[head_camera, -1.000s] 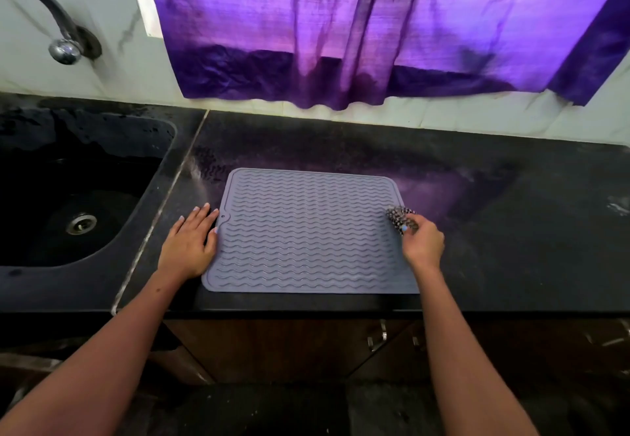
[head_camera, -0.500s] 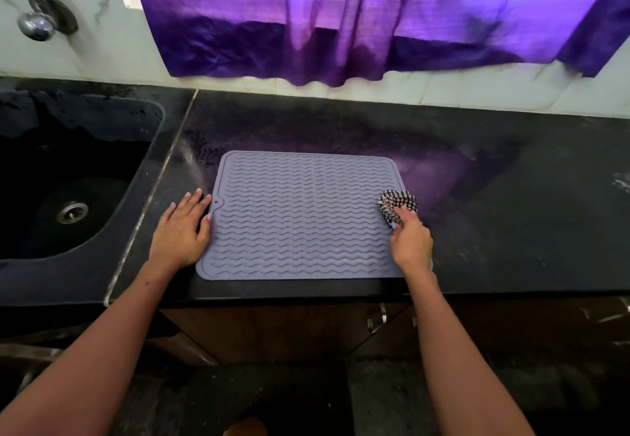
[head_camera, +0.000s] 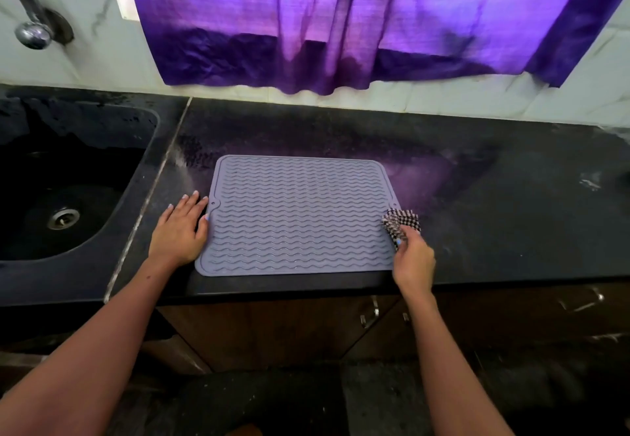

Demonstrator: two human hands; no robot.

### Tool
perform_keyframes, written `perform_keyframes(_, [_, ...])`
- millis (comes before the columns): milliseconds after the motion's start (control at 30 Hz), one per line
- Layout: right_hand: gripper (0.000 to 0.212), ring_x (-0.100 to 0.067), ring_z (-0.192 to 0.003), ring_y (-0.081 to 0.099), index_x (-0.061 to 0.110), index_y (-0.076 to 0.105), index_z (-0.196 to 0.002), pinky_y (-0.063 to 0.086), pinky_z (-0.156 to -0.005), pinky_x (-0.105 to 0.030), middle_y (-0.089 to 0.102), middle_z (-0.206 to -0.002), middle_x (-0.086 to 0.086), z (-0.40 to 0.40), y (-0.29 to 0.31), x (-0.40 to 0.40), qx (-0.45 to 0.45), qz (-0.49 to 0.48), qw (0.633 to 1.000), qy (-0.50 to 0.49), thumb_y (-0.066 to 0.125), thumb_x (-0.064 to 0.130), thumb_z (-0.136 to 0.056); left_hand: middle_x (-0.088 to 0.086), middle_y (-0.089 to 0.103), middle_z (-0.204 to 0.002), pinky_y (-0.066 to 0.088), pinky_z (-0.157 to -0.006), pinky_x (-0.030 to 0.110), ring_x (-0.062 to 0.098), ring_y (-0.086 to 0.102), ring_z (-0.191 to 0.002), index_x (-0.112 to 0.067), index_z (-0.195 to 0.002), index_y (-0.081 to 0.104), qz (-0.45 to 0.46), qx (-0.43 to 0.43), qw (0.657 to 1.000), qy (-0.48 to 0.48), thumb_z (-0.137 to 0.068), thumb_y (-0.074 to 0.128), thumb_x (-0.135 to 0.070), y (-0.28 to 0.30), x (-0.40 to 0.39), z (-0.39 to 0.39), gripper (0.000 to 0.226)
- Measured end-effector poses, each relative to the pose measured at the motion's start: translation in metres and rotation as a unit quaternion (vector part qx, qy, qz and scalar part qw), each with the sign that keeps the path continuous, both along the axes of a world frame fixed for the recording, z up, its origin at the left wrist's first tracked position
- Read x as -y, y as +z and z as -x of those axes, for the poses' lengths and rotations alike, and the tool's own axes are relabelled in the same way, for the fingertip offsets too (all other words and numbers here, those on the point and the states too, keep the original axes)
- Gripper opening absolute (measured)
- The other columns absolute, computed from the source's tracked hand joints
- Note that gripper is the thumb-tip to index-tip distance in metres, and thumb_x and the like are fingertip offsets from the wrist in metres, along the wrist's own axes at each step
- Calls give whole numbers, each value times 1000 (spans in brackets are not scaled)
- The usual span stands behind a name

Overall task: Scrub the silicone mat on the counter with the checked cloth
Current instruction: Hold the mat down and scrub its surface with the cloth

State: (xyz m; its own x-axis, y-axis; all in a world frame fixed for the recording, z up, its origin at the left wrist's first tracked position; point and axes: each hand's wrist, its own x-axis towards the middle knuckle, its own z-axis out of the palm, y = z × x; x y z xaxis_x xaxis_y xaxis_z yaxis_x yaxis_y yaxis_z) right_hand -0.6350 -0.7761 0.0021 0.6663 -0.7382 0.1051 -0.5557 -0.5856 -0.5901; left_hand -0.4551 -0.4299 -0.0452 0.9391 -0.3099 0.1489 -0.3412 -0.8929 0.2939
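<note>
The silicone mat (head_camera: 300, 215) lies flat on the black counter (head_camera: 494, 231), its near edge close to the counter's front lip, and you are in the middle of the scrubbing step. Your right hand (head_camera: 414, 261) is at the mat's 3 o'clock edge, fingers curled around the bunched checked cloth (head_camera: 401, 221), which sits right over the mat's right border and partly on the counter. Your left hand (head_camera: 179, 231) lies flat with fingers straight at the mat's 9 o'clock side, mostly on the counter, fingertips touching the mat's edge (enough, I judge, to keep it from sliding).

The cloth is at the far right of its stroke, so the next move likely calls for drawing it back toward 9 o'clock across the wavy ridges, pressing down hard enough to reach the grooves. Keep the left hand planted, since silicone may creep on a smooth counter.

Further out, the sink (head_camera: 143, 176) lies at 9 o'clock, the tap (head_camera: 32, 33) at 10 o'clock, and a purple curtain (head_camera: 341, 19) hangs at 12 o'clock.
</note>
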Motion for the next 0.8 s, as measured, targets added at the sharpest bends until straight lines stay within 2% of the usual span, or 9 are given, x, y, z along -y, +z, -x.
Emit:
perform_keyframes(100, [48, -25, -139, 31, 9, 40, -141, 23, -117, -38, 40, -147, -9, 1, -16, -3, -31, 41, 998, 40, 44, 1, -93, 7, 27, -152, 10, -115, 40, 20, 20, -142, -13, -142, 34, 1, 0, 1000, -3, -83, 10, -49, 0, 0, 0, 73])
perform_keyframes(167, [53, -21, -143, 23, 9, 35, -143, 14, -120, -34, 33, -152, -7, -1, -17, -2, -48, 50, 996, 47, 45, 1, -92, 7, 27, -152, 10, -115, 40, 20, 20, -142, -13, -142, 35, 3, 1, 1000, -3, -84, 11, -48, -1, 0, -1, 72])
perform_keyframes(233, [55, -20, -144, 21, 10, 34, -144, 11, -121, -33, 30, -153, -6, -3, -16, -1, -64, 52, 995, 52, 47, 1, -91, 6, 27, -152, 11, -115, 40, 20, 20, -142, -14, -142, 35, 1, 2, 1000, -3, -85, 12, -48, -3, 0, -2, 71])
perform_keyframes(433, [60, -20, -142, 27, 11, 38, -142, 19, -119, -34, 35, -151, -6, -7, -12, 3, -70, 70, 994, 52, 54, -3, -86, 6, 28, -152, 10, -116, 39, 19, 20, -142, -14, -142, 35, 0, 1, 1000, -2, -88, 17, -43, -3, 0, -2, 64])
perform_keyframes(500, [57, -25, -137, 35, 12, 42, -140, 27, -114, -36, 41, -146, -9, -9, -7, 0, -66, 65, 995, 34, 54, -3, -86, 6, 28, -152, 10, -116, 39, 19, 20, -142, -14, -142, 35, 1, 1, 1000, 0, -87, 17, -43, -2, 0, -1, 64])
perform_keyframes(567, [47, -32, -125, 48, 14, 50, -135, 39, -103, -37, 53, -134, -15, -14, 6, -4, -30, -10, 999, -36, 50, 1, -90, 5, 27, -153, 10, -116, 38, 19, 20, -142, -15, -142, 35, 0, -2, 1000, 1, -87, 17, -43, 1, 0, 0, 65])
perform_keyframes(667, [39, -33, -121, 50, 12, 52, -133, 39, -100, -34, 57, -130, -16, -18, 25, -16, 99, -133, 977, -134, 44, 5, -95, 4, 26, -153, 9, -116, 37, 18, 19, -143, -16, -142, 34, -1, -11, 1000, 3, -86, 16, -43, 3, 0, 0, 65])
perform_keyframes(733, [39, -29, -122, 50, 10, 51, -133, 38, -100, -30, 57, -131, -14, -17, 27, -40, 144, -117, 977, -109, 44, 4, -95, 3, 26, -153, 8, -116, 37, 17, 19, -143, -17, -143, 34, 0, -11, 1000, 4, -86, 17, -44, 3, 0, 0, 65])
perform_keyframes(800, [41, -26, -124, 50, 10, 52, -132, 37, -101, -28, 55, -134, -12, -14, 18, -68, 154, -80, 985, -24, 46, -1, -92, 3, 27, -153, 9, -116, 37, 17, 19, -143, -17, -143, 34, 3, -12, 1000, 3, -86, 17, -44, 2, -1, 0, 65])
